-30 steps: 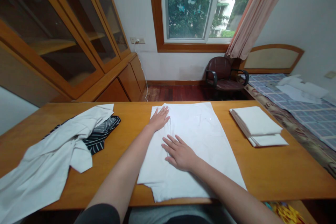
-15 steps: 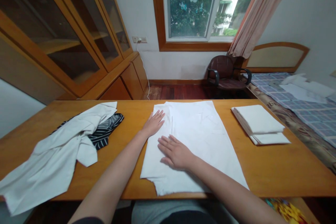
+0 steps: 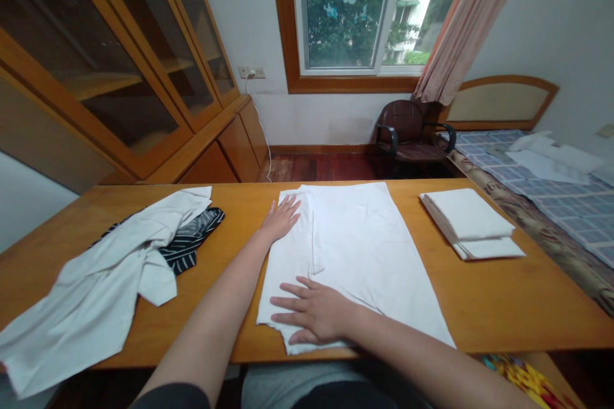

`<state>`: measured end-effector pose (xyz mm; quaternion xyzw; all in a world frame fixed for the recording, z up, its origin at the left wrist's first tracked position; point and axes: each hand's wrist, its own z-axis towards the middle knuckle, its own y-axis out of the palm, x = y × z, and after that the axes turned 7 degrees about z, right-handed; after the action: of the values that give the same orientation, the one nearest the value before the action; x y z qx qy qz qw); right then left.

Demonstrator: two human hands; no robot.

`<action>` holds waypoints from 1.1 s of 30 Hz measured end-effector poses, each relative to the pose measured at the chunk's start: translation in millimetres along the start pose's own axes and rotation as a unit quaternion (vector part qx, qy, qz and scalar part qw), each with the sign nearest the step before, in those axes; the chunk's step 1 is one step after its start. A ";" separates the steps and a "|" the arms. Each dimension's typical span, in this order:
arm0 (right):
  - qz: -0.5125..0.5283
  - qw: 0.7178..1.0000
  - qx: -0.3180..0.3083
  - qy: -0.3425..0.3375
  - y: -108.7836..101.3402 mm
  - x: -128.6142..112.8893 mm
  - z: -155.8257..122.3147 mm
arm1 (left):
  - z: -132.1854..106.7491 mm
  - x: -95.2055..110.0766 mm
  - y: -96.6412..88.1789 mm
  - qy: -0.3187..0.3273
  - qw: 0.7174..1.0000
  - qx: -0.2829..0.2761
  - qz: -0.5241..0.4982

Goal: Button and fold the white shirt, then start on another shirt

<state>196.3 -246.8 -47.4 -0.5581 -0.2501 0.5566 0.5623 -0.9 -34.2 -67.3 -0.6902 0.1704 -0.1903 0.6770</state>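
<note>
My left hand [image 3: 282, 220] and right hand [image 3: 314, 313] lay open, palms down, on the white garment [image 3: 359, 236], flattened but creased (near the right one), with folded cloth [image 3: 467, 216] apparently done to their right and rumpled clothes [image 3: 103, 275] unfolded to their left.

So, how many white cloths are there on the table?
3: the flat cloth in the middle, the crumpled cloth at the left, the folded cloth at the right. More may be hidden.
</note>
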 end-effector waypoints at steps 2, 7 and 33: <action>-0.001 1.000 -0.007 -0.003 -2.8 -1.8 -3.4 | 3.3 -1.2 0.5 -0.006 1.000 -0.004 -0.001; 0.002 1.000 -0.006 -0.006 -6.6 -6.1 -9.0 | 9.1 -1.6 1.2 -0.040 0.999 0.005 -0.011; 0.070 0.877 0.277 0.387 -66.7 64.6 -146.6 | -99.5 3.0 -8.0 -0.279 0.903 0.065 -0.320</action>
<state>368.2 -223.4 -45.9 -0.5663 0.1918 0.3810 0.7052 -47.6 -122.0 -58.1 -0.6871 -0.2677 -0.2070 0.6429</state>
